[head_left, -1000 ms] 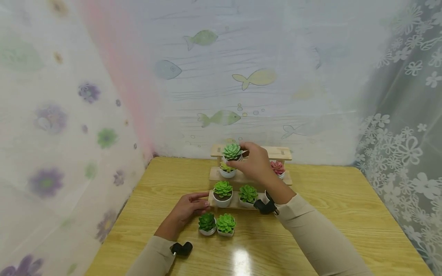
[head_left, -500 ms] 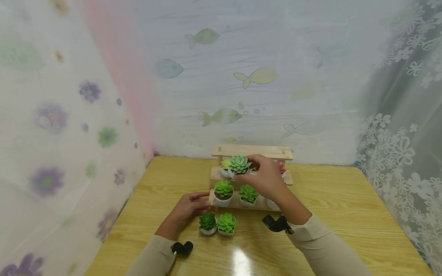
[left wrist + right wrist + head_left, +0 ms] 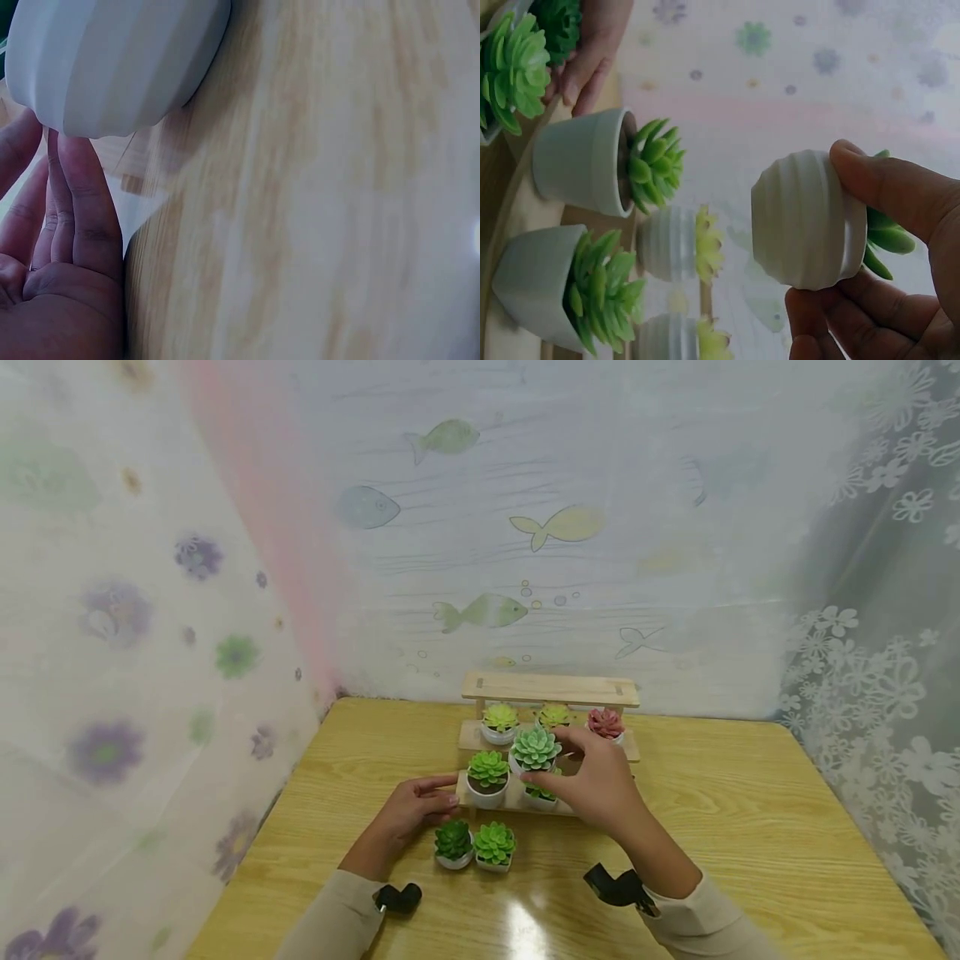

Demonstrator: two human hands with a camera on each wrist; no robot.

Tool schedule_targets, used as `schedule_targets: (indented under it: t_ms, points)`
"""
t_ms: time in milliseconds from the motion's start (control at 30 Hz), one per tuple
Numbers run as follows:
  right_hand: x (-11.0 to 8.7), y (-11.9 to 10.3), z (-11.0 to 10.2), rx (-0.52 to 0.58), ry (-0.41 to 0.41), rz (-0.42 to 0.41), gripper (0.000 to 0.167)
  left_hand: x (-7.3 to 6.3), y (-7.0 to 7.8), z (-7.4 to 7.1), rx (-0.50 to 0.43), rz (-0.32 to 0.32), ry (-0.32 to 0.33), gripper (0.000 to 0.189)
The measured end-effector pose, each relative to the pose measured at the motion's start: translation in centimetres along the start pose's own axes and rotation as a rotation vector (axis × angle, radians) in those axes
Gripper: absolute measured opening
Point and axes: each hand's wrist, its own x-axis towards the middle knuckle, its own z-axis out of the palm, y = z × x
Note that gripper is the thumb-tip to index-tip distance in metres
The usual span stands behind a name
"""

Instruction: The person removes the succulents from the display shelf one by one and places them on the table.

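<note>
Pale succulent [image 3: 536, 747] moved down and rightward, pinched by its pot [image 3: 799, 221] in the right hand [image 3: 603, 781], above a shelf plant [image 3: 540, 793], left hand [image 3: 408, 810] with fingers extended, touching the stand [image 3: 555, 687], dark plant [image 3: 453, 839] and bright plant [image 3: 495, 843] near that hand

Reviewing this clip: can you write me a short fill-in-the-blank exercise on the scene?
1. The person's right hand holds a succulent whose pot is coloured ____.
2. The left hand is at the ____ end of the lower shelf.
3. Directly on the table, in front of the stand, are ____ potted plants.

Missing words: white; left; two.
</note>
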Motion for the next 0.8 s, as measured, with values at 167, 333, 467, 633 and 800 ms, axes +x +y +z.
schedule_targets:
  t_ms: [167, 333, 467, 633, 800]
  points:
    - [-1.0, 0.3, -0.1, -0.015, -0.008, 0.038, 0.067, -0.1, 0.1, 0.1, 0.0, 0.001, -0.006, 0.056]
    - [-2.1, 0.7, -0.1, -0.016, -0.02, 0.087, 0.065, -0.1, 0.2, 0.2, 0.002, 0.004, -0.01, 0.056]
    - [-2.9, 1.1, 0.2, -0.026, -0.028, 0.116, 0.069, -0.1, 0.2, 0.2, -0.006, -0.005, -0.008, 0.056]
    - [-3.9, 1.8, 0.7, -0.004, -0.038, 0.131, 0.066, -0.1, 0.1, 0.2, -0.003, -0.005, -0.002, 0.054]
    - [-4.8, 2.5, 1.3, 0.035, -0.04, 0.158, 0.066, -0.1, 0.2, 0.2, 0.001, -0.001, 0.008, 0.053]
